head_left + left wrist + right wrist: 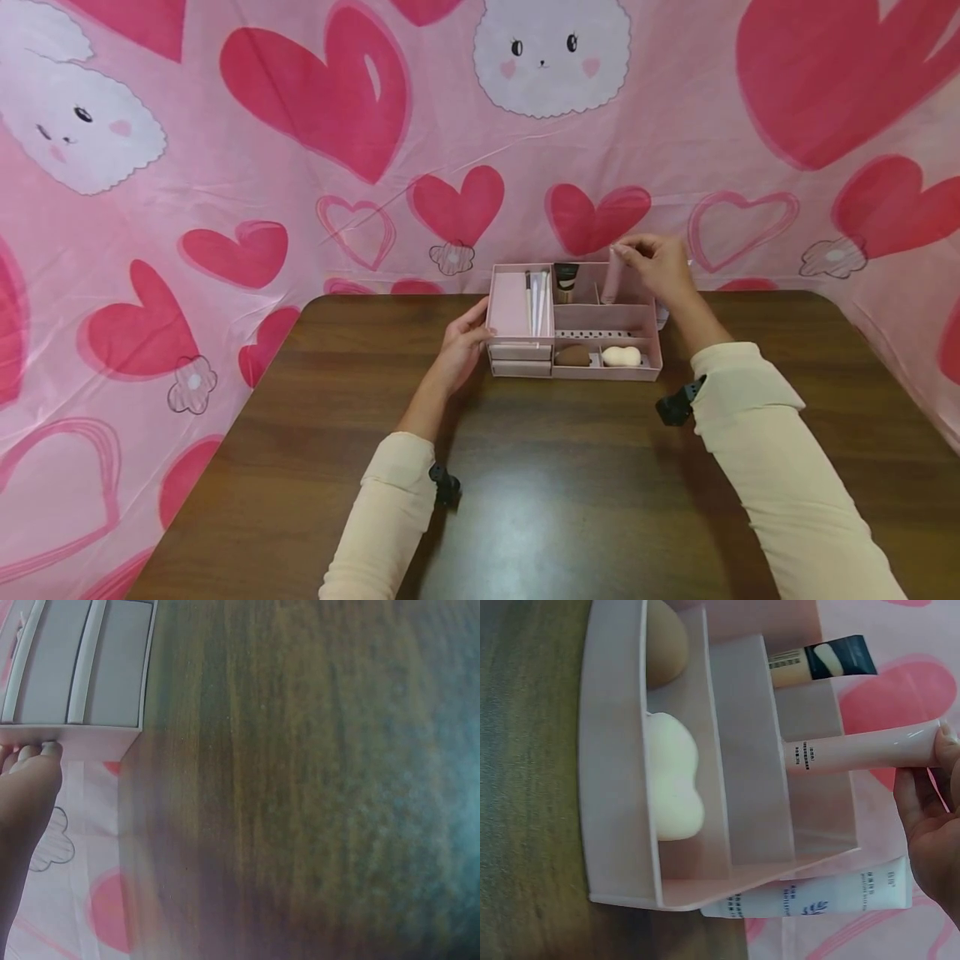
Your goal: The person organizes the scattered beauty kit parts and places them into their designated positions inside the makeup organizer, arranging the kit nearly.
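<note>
A pink desk organizer (519, 337) with drawers and open compartments stands near the table's back edge. My left hand (461, 348) rests against its left side, thumb by the front corner; its fingertips touch the side panel in the left wrist view. My right hand (660, 265) pinches the top end of a pink squeeze tube (870, 750). The tube's lower end is inside a back compartment. To its left in the right wrist view's upper part, a black-and-beige tube (840, 658) stands in another back compartment.
A brown makeup sponge (665, 645) and a cream one (675, 780) lie in the front compartments. Several slim brushes (537, 302) lie on the organizer's top left. A white tube (817, 891) stands outside its right side. A pink heart-patterned cloth (300, 167) hangs behind the wooden table (555, 483).
</note>
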Tool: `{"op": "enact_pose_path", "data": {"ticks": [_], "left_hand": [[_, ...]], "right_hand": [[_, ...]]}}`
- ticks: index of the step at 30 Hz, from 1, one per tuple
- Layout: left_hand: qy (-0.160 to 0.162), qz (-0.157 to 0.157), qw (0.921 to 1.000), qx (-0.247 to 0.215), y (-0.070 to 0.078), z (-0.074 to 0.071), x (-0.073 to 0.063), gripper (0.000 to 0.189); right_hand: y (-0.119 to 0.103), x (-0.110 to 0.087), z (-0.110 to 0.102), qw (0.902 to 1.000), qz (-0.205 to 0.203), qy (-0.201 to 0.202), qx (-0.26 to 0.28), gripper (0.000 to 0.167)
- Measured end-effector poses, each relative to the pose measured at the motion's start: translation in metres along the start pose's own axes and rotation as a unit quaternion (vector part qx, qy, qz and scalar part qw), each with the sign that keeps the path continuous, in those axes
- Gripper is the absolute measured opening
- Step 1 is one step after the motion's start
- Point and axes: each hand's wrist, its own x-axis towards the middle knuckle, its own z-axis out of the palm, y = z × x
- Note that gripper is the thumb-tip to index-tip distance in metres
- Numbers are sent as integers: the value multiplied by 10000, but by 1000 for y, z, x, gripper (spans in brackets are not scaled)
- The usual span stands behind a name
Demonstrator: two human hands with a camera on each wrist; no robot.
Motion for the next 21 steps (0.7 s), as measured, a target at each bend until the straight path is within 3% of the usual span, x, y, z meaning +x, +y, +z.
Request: {"op": "enact_pose_path", "data": {"ticks": [16, 21], "left_hand": [[19, -1, 10000, -23, -1, 0, 1, 70], [4, 18, 10000, -16, 0, 0, 0, 70]], "right_hand": [[17, -9, 13, 9958, 138, -157, -891, 23], [20, -10, 13, 9951, 282, -215, -928, 24]]}}
